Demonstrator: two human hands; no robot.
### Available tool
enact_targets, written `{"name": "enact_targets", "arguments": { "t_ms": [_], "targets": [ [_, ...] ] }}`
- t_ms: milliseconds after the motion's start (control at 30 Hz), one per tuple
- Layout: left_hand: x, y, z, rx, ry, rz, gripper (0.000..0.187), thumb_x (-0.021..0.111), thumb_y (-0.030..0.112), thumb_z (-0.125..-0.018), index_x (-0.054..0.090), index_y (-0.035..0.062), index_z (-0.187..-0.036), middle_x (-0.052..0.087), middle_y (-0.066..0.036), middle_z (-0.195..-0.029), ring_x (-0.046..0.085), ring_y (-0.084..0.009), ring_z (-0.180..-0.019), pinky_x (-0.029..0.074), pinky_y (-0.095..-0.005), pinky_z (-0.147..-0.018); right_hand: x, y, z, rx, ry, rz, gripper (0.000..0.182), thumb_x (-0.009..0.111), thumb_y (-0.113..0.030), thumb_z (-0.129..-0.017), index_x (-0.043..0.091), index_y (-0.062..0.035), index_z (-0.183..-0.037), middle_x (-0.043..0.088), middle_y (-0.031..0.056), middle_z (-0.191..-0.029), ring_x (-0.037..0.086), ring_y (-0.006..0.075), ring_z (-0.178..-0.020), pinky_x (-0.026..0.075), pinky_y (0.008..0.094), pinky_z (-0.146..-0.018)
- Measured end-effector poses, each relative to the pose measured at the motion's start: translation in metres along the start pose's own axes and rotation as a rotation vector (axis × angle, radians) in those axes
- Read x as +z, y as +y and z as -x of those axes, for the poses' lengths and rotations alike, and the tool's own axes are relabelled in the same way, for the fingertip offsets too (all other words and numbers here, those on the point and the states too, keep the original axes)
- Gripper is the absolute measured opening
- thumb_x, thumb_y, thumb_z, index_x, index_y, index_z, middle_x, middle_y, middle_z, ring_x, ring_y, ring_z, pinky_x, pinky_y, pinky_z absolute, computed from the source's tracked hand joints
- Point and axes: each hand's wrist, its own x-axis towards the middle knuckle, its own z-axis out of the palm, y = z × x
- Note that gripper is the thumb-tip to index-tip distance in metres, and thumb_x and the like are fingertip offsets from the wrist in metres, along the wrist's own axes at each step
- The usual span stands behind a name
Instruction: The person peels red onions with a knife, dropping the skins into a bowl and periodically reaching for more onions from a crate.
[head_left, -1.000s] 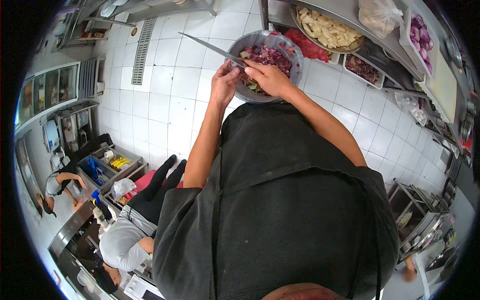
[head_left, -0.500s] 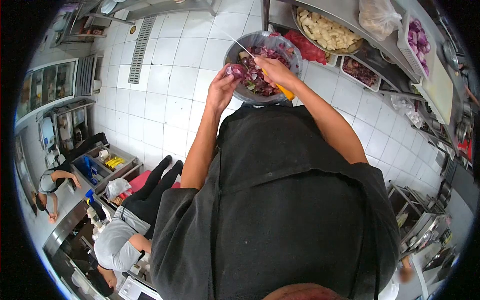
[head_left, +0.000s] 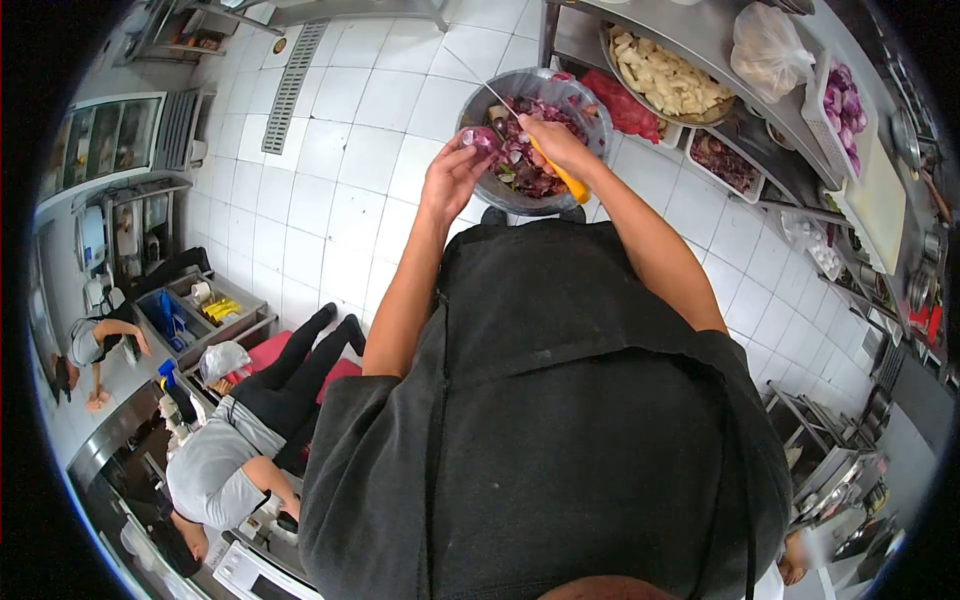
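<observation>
A red onion (head_left: 480,139) is held in the fingertips of my left hand (head_left: 452,178), over the left rim of a large bin. The bin (head_left: 474,107) has a grey liner and contains onion skins and scraps (head_left: 540,170). My right hand (head_left: 556,148) is closed around a knife with a yellow handle (head_left: 572,186). Its long thin blade (head_left: 497,96) points up and left, past the bin's rim. The blade and the onion are apart.
To the right, a metal shelf (head_left: 690,30) bears a bowl of peeled pale pieces (head_left: 665,75) and a white basket of peeled onions (head_left: 843,108). Red netting (head_left: 622,108) lies beside the bin. A co-worker (head_left: 218,470) stands at lower left, another person (head_left: 88,345) farther left.
The view has shifted slightly, so the bin and both hands appear a little farther right. The fingers of my left hand have shifted on the onion.
</observation>
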Motion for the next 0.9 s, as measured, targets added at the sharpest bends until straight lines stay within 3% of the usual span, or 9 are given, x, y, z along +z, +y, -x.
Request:
{"name": "enact_targets", "arguments": {
  "t_ms": [67,133,267,300,433,533,633,833,900],
  "targets": [
    [0.003,0.001,0.000,0.003,0.010,0.023,0.042,0.056,-0.002,-0.089,0.046,-0.0027,-0.130,0.059,-0.015,-0.119,0.059,-0.0264,-0.111,0.046,-0.0446,-0.101,0.003,-0.004,0.007,-0.053,0.017,0.065,0.059,0.044,-0.056,-0.096,0.057,-0.0060,-0.125,0.050,0.0015,-0.062,0.046,0.0104,-0.048,0.038,0.0264,-0.042],
    [0.007,0.000,-0.002,0.006,0.039,-0.011,0.041,0.056,-0.002,-0.089,0.047,-0.0027,-0.129,0.060,-0.014,-0.117,0.059,-0.0252,-0.109,0.046,-0.0439,-0.100,0.009,0.002,0.009,-0.266,0.093,0.214,0.063,0.046,-0.055,-0.095,0.052,-0.0050,-0.133,0.058,0.0072,-0.069,0.056,0.0166,-0.057,0.045,0.0303,-0.050],
    [0.012,-0.004,-0.005,0.022,0.105,-0.043,0.040,0.056,-0.003,-0.089,0.047,-0.0028,-0.128,0.061,-0.014,-0.115,0.060,-0.0237,-0.106,0.049,-0.0413,-0.097,0.025,0.016,0.012,-0.609,0.242,0.496,0.071,0.048,-0.052,-0.095,0.039,-0.0019,-0.145,0.068,0.0206,-0.092,0.068,0.0313,-0.089,0.051,0.0379,-0.079],
    [0.010,-0.005,-0.008,0.026,0.098,-0.083,0.037,0.054,-0.003,-0.090,0.048,-0.0045,-0.126,0.061,-0.014,-0.115,0.060,-0.0246,-0.106,0.048,-0.0420,-0.097,0.026,0.005,0.026,-0.506,0.155,0.459,0.072,0.049,-0.049,-0.095,0.038,0.0018,-0.143,0.066,0.0270,-0.107,0.062,0.0387,-0.109,0.044,0.0399,-0.096],
    [0.015,-0.004,-0.009,0.044,0.063,-0.160,0.031,0.050,-0.006,-0.089,0.052,-0.0069,-0.120,0.061,-0.015,-0.112,0.061,-0.0254,-0.102,0.051,-0.0399,-0.092,0.025,-0.008,0.045,-0.509,0.106,0.495,0.073,0.049,-0.049,-0.093,0.038,0.0031,-0.142,0.061,0.0341,-0.109,0.060,0.0466,-0.105,0.047,0.0461,-0.091],
    [0.024,-0.001,-0.005,0.052,0.053,-0.166,0.029,0.049,-0.009,-0.088,0.055,-0.0073,-0.116,0.062,-0.015,-0.110,0.062,-0.0252,-0.099,0.052,-0.0382,-0.088,0.023,-0.014,0.052,-0.460,0.098,0.529,0.070,0.050,-0.048,-0.093,0.039,-0.0002,-0.143,0.063,0.0326,-0.103,0.062,0.0471,-0.099,0.048,0.0470,-0.087],
    [0.025,-0.002,-0.005,0.059,0.062,-0.196,0.028,0.049,-0.009,-0.087,0.056,-0.0077,-0.115,0.062,-0.015,-0.109,0.062,-0.0257,-0.099,0.052,-0.0382,-0.088,0.023,-0.010,0.049,-0.522,0.107,0.532,0.067,0.049,-0.045,-0.095,0.037,-0.0036,-0.145,0.066,0.0261,-0.098,0.065,0.0399,-0.094,0.048,0.0404,-0.084],
    [0.024,-0.001,-0.004,0.086,0.043,-0.221,0.029,0.050,-0.010,-0.088,0.057,-0.0075,-0.116,0.062,-0.016,-0.110,0.062,-0.0264,-0.101,0.052,-0.0394,-0.089,0.023,-0.012,0.050,-0.506,0.078,0.542,0.065,0.048,-0.046,-0.096,0.039,-0.0042,-0.145,0.067,0.0253,-0.098,0.066,0.0386,-0.094,0.048,0.0402,-0.084],
    [0.023,-0.001,-0.004,0.095,0.036,-0.209,0.029,0.051,-0.009,-0.088,0.056,-0.0076,-0.117,0.062,-0.016,-0.112,0.062,-0.0262,-0.101,0.052,-0.0394,-0.089,0.024,-0.016,0.051,-0.470,0.060,0.524,0.064,0.047,-0.047,-0.095,0.041,-0.0063,-0.144,0.066,0.0272,-0.098,0.064,0.0440,-0.094,0.048,0.0455,-0.084]
  ]
}}
